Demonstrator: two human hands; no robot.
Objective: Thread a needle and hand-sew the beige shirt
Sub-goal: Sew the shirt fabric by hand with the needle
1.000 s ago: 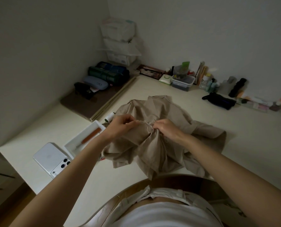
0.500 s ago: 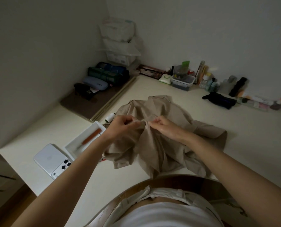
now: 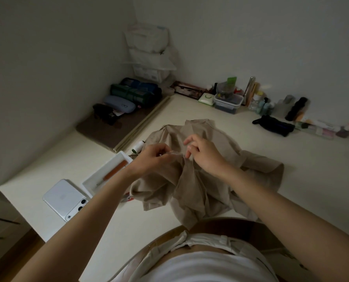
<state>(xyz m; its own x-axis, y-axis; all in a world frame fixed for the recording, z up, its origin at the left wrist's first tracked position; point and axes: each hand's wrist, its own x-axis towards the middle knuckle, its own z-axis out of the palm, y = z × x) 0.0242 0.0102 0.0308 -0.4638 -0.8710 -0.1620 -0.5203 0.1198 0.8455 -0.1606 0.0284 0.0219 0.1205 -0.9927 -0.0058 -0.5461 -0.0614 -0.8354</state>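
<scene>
The beige shirt (image 3: pixel 202 186) lies crumpled on the pale desk (image 3: pixel 291 163), one part lifted between my hands. My left hand (image 3: pixel 153 157) pinches a raised fold of the fabric. My right hand (image 3: pixel 204 153) is just to its right, thumb and forefinger pinched above the same fold, the other fingers spread upward. A thin pale thread shows faintly between the two hands; the needle itself is too small to make out. A white thread spool (image 3: pixel 138 146) lies at the shirt's left edge.
A white tray (image 3: pixel 100 180) holding an orange-handled tool (image 3: pixel 113 173) sits left of the shirt, with a phone (image 3: pixel 64 198) beside it. Cases and pouches lie at the back left, bottles and a clear box (image 3: pixel 227 102) along the far wall. A dark pouch (image 3: pixel 273 126) is at the right.
My right hand has risen and shifted slightly right, its fingers opening upward. The left hand keeps its pinch on the fold and has barely moved.
</scene>
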